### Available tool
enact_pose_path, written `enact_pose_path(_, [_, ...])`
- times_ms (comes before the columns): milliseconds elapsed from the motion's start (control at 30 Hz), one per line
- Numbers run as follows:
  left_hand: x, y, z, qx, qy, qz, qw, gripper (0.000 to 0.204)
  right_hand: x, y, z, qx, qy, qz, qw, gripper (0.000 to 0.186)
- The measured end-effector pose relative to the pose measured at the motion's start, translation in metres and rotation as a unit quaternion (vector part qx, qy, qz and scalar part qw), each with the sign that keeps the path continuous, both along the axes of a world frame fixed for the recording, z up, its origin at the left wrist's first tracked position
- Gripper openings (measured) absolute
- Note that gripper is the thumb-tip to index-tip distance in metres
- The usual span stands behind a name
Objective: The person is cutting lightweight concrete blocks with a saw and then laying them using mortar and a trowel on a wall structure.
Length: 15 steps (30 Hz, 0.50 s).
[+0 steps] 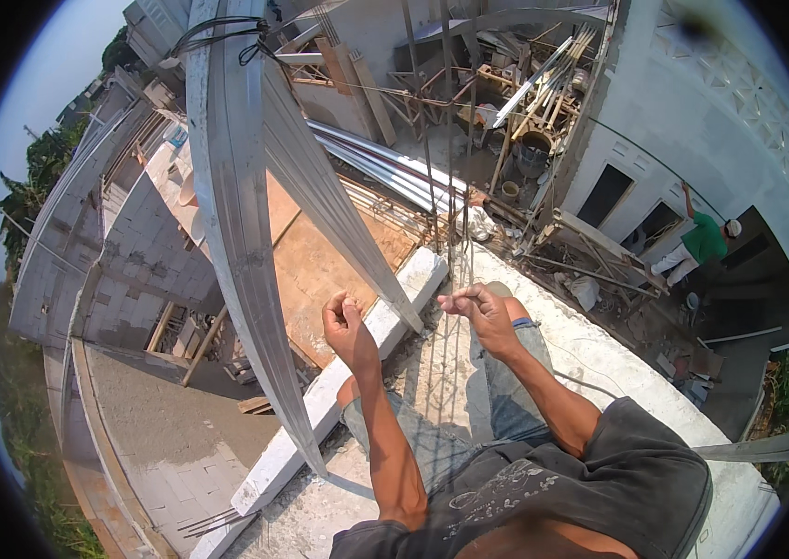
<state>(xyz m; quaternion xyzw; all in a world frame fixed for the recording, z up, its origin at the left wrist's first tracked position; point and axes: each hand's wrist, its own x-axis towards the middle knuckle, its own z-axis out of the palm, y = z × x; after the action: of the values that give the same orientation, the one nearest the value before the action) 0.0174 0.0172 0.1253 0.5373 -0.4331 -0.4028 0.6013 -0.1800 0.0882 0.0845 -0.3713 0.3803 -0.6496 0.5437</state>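
**Two pinched hands over a high ledge**

The left hand (pixel 350 328) was curled, its thumb meeting the bent forefinger. The right hand (pixel 480 312) had thumb and fingertips drawn together, pointing toward the left one. Whether either pinched something thin, such as wire, I could not tell. Both were raised in front of the lap, probably to keep fine finger work in sight.

Nearest them, the foot of a grey strut (pixel 343 205) came down between the hands, beside the white beam (pixel 424 278). Upright rods (pixel 448 112) rose just ahead of the right hand, likely left standing as reinforcement. The person sat on the pale ledge (pixel 609 359), knees apart, seemingly for balance.

Farther left leaned a bigger grey post (pixel 245 224); dark wire (pixel 258 28) looped round its upper part, perhaps as a tie. Beyond lay white poles (pixel 394 163), bundled lengthwise, apparently for storage. Well apart, at right, stood a co-worker in green (pixel 707 238).
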Motion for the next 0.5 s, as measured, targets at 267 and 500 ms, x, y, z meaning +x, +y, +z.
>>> enact_pose_path(267, [-0.013,0.032,-0.02,0.289,0.22,-0.264,0.894,0.037,0.047,0.037,-0.003,-0.265,0.47,-0.027,0.841,0.029])
enact_pose_path(500, [0.016,0.015,0.001,0.167,-0.09,-0.326,0.926,0.031,0.049,0.029,0.008,-0.305,0.581,0.049,0.753,0.038])
